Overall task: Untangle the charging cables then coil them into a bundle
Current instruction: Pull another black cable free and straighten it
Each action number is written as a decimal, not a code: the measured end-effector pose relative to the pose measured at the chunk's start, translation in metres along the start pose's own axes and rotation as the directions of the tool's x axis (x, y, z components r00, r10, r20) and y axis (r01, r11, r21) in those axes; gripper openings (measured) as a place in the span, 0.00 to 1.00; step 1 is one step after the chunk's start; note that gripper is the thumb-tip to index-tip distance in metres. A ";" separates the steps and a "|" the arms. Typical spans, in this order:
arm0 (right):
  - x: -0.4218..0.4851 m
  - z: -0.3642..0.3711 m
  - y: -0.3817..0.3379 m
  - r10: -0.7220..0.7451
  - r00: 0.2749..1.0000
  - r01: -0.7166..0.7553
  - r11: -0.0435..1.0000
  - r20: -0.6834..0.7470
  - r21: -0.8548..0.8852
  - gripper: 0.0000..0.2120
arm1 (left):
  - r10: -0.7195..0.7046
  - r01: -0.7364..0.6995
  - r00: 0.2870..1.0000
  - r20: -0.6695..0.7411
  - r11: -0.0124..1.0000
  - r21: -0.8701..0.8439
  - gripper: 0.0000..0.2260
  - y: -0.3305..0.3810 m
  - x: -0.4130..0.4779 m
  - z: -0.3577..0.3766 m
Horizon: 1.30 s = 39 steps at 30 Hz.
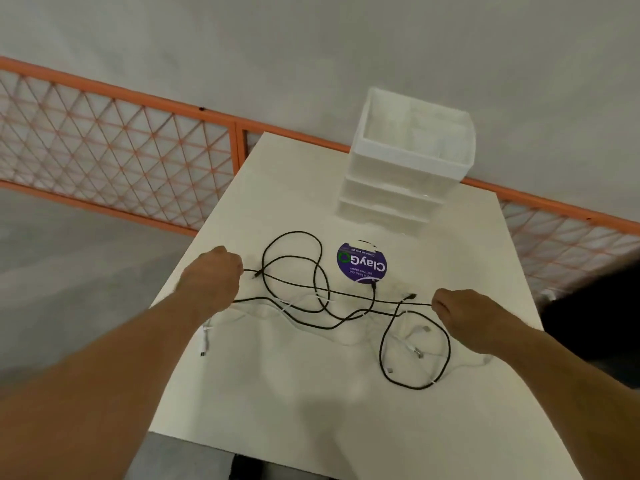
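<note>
the left hand is at 9 o'clock of the cable tangle, its fingers closed on a black cable. the right hand is at 3 o'clock, fingers pinched on the same black cable, which runs almost straight between the two hands, just above the counter.

more black cable lies in loops on the counter: two crossing loops at 12 o'clock of the straight part, and one big loop at 5 o'clock, below the right hand. white cables lie under and between the black ones; they are hard to follow on the pale surface. one white plug lies at 7 o'clock near the counter edge, and others are inside the big loop.

a round purple sticker is on the counter at 12 o'clock of the tangle. behind it stands a white drawer box with an open top tray; i see nothing clear inside the tray. an orange fence runs behind the counter.
</note>
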State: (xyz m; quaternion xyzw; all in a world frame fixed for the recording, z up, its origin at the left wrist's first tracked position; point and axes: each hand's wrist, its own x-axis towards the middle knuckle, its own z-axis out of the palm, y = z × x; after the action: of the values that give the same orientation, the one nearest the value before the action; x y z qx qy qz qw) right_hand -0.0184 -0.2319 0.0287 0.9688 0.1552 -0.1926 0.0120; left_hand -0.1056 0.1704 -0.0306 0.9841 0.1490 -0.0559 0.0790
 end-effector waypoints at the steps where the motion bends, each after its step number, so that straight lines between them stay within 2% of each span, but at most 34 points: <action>1: 0.000 0.006 -0.003 0.010 1.000 -0.010 1.000 0.020 -0.015 0.12 | 0.012 -0.012 1.000 0.009 1.000 0.019 0.08 -0.002 -0.004 0.006; 3: -0.001 0.016 -0.011 0.024 0.999 -0.022 0.999 0.046 -0.029 0.13 | 0.025 -0.026 0.999 0.023 0.999 0.046 0.08 -0.003 -0.010 0.015; 7: -0.003 0.028 -0.022 0.044 0.992 -0.043 0.999 0.114 -0.010 0.12 | 0.052 -0.068 0.985 0.163 0.993 0.096 0.09 -0.013 -0.018 0.032; 10: -0.004 0.038 -0.024 0.065 0.984 -0.058 0.997 0.165 -0.049 0.11 | 0.083 -0.111 0.979 0.188 0.984 0.142 0.09 -0.017 -0.020 0.039; 19: -0.004 0.066 -0.025 0.127 0.983 -0.121 0.991 0.136 -0.047 0.12 | 0.053 -0.066 0.990 0.131 0.993 0.095 0.09 -0.015 -0.017 0.050; 28: -0.001 0.076 -0.032 0.116 0.988 -0.114 0.993 0.102 -0.034 0.11 | 0.061 -0.065 0.986 0.154 0.998 0.024 0.09 -0.001 -0.004 0.045; 31: -0.001 0.075 -0.030 0.121 0.987 -0.118 0.992 0.104 -0.031 0.11 | 0.067 -0.064 0.993 0.099 0.997 -0.039 0.10 0.005 -0.001 0.045; 39: 0.010 0.061 -0.013 0.116 0.992 -0.118 0.991 0.045 0.055 0.12 | 0.213 -0.202 0.975 0.058 0.967 -0.155 0.13 0.038 0.005 0.045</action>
State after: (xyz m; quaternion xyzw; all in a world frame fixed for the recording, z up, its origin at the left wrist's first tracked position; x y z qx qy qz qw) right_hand -0.0364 -0.2217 -0.0309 0.9720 0.0921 -0.2162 -0.0014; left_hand -0.0934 0.1282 -0.0701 0.9829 0.0461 -0.0727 0.1628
